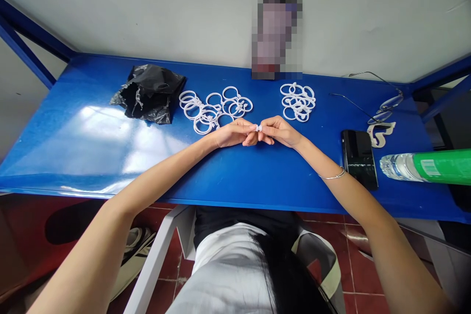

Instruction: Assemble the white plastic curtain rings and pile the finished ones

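My left hand and my right hand meet over the middle of the table, fingertips almost touching. Between them is a small white plastic piece, pinched from both sides. Most of it is hidden by the fingers, so I cannot tell its full shape. Just beyond my left hand lies a loose spread of white plastic rings with small eyelets, like curtain rings. A smaller, tighter pile of the same white rings lies beyond my right hand.
On the blue table, a crumpled black plastic bag stands at the left. To the right are eyeglasses, a whitish curved item, a black phone and a green-labelled bottle. A blurred-out object leans against the wall.
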`<state>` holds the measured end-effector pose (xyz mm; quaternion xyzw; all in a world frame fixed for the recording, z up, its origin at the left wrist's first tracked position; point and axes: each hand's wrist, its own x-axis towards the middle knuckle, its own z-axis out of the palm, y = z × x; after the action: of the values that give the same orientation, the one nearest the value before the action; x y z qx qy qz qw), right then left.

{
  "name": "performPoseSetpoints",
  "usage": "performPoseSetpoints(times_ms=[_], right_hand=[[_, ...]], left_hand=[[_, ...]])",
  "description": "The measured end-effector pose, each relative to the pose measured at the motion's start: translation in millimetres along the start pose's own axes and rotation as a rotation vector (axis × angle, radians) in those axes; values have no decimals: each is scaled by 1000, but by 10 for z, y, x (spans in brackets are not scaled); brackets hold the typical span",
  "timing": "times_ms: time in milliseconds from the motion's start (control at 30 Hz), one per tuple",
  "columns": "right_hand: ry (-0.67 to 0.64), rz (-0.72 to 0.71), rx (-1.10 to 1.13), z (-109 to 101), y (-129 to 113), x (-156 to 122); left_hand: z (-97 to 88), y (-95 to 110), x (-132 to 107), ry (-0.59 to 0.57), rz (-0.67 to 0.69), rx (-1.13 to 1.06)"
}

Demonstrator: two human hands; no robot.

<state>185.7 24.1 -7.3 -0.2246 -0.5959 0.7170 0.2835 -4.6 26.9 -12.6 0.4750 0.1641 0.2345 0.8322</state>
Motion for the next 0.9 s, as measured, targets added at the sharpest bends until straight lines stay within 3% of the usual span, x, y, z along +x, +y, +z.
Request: performPoseSetpoints(times_ms=[900], right_hand=[[20, -3, -10, -19, 30, 1]], left_hand=[[20, -6, 4, -14, 48, 3]])
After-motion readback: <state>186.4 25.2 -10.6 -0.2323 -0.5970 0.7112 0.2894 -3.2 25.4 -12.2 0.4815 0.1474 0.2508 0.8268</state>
